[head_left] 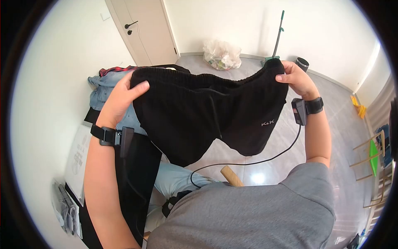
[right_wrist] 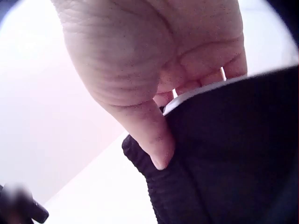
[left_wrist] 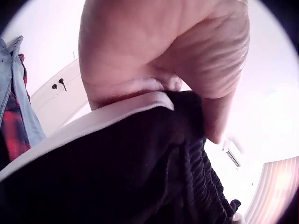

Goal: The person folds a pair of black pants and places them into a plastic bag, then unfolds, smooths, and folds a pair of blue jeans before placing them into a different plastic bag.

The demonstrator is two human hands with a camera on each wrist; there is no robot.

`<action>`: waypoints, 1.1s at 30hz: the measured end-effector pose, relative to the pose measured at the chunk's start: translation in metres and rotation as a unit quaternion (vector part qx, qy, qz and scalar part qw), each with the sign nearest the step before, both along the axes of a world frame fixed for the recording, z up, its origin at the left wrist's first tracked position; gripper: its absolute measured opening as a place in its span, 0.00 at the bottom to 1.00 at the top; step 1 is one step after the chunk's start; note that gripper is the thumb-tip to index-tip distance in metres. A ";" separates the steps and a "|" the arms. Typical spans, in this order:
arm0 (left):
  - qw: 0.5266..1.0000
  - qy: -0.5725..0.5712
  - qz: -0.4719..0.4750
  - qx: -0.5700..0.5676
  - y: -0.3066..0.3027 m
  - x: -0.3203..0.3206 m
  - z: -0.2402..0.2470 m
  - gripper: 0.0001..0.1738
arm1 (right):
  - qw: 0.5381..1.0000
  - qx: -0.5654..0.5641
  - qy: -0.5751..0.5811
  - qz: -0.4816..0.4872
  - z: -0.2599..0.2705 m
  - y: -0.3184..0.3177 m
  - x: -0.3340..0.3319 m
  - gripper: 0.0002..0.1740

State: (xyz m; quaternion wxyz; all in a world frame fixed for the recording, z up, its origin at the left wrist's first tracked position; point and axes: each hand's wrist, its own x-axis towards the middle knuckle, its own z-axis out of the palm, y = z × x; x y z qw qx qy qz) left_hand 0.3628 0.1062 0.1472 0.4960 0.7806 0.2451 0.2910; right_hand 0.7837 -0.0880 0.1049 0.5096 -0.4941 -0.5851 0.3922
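Head view shows black shorts [head_left: 186,112] held up in the air, waistband at the top, between the left hand [head_left: 120,99] and the right hand [head_left: 302,82]. Each hand grips one end of the waistband, the thumb on the side facing the person and the other fingers behind the cloth. Left wrist view shows a white edge on the shorts under the palm; right wrist view shows the thumb pressed on the black cloth beside the gathered waistband. A small light logo [head_left: 268,123] marks the leg nearer the right hand, and a drawstring [head_left: 214,112] hangs down the middle. Beyond the left hand, a denim garment [head_left: 101,93] and a red plaid garment [head_left: 118,70] lie piled at the far end of the black desk [head_left: 143,162]. A white printed package [head_left: 76,159] lies along its left edge. Past the shorts, a filled plastic bag [head_left: 222,54] sits on the floor [head_left: 257,170] near the wall, with a long-handled tool [head_left: 278,39] and a dark bin [head_left: 302,64] to its right.
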 end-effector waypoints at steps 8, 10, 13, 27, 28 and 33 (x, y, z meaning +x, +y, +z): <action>0.995 -0.062 -0.057 -0.057 -0.020 -0.023 0.012 0.31 | 0.973 0.143 0.182 0.014 -0.017 -0.020 -0.010 0.24; 0.991 -0.074 -0.027 -0.110 -0.015 -0.014 0.011 0.29 | 0.962 0.123 0.241 0.041 -0.020 -0.007 -0.006 0.24; 0.991 -0.006 0.123 -0.060 0.031 -0.001 -0.014 0.23 | 0.962 -0.014 0.254 -0.103 -0.010 0.042 -0.025 0.19; 0.978 0.012 0.206 0.008 -0.033 0.100 -0.045 0.24 | 0.961 0.191 0.056 -0.191 -0.058 0.108 -0.187 0.15; 0.978 0.021 0.206 0.041 -0.035 0.101 -0.047 0.25 | 0.956 0.186 0.009 -0.228 -0.054 0.104 -0.197 0.14; 0.985 0.026 0.169 0.000 -0.044 0.092 -0.043 0.25 | 0.951 0.178 -0.020 -0.253 -0.048 0.095 -0.207 0.17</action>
